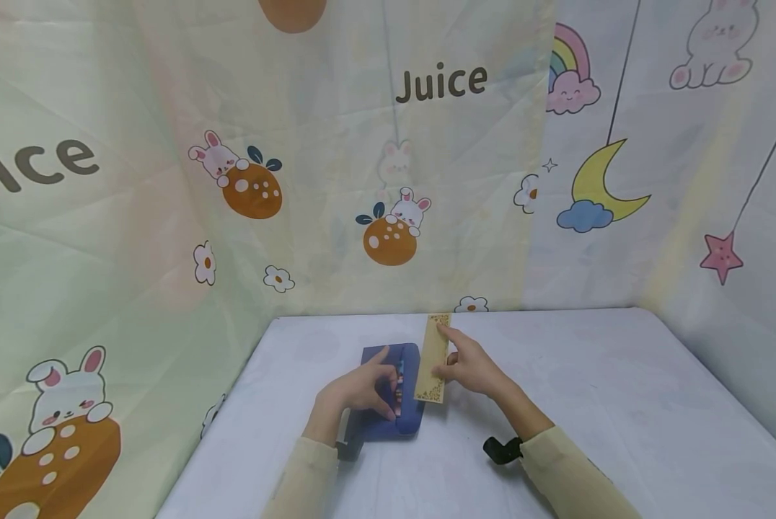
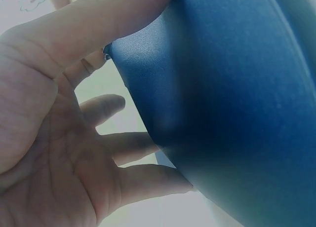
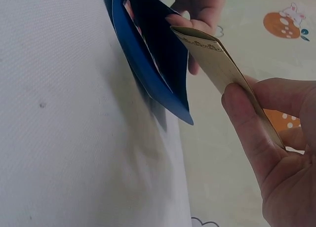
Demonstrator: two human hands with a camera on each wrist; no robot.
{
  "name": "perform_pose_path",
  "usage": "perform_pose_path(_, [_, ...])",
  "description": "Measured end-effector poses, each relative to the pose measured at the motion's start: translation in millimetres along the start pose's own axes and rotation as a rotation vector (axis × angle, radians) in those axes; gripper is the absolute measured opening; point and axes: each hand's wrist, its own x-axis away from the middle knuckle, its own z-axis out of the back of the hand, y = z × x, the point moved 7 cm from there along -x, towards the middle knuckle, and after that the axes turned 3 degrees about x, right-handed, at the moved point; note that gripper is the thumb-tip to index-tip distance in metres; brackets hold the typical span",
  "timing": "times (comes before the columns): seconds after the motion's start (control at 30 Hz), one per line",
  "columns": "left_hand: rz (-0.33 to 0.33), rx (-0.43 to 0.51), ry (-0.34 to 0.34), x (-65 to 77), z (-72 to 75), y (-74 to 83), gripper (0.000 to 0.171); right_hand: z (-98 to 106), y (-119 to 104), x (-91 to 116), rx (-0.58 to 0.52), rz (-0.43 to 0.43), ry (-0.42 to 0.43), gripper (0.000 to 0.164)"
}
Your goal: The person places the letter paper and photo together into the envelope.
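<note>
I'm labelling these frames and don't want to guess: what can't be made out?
Head: the multicoloured contents of the open, dark-blue case, too small to identify, partly behind the left hand.
Left wrist: the case's full outline, cut off by the top, right and bottom edges.
Right wrist: whether the flat, pale-gold rectangular sleeve holds anything; its opening is narrow and dark.

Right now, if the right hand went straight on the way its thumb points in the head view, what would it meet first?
Carrying the flat gold rectangular sleeve, the right hand would probably meet the open dark-blue pouch first; heights are hard to judge.
</note>
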Motion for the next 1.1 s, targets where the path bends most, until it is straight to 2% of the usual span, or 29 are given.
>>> perform_pose_path(1.1, [0.000, -0.005, 0.002, 0.8, 1.2, 2.5, 0.043, -1.5, -0.6, 0.6, 0.030, 0.010, -0.003, 0.098])
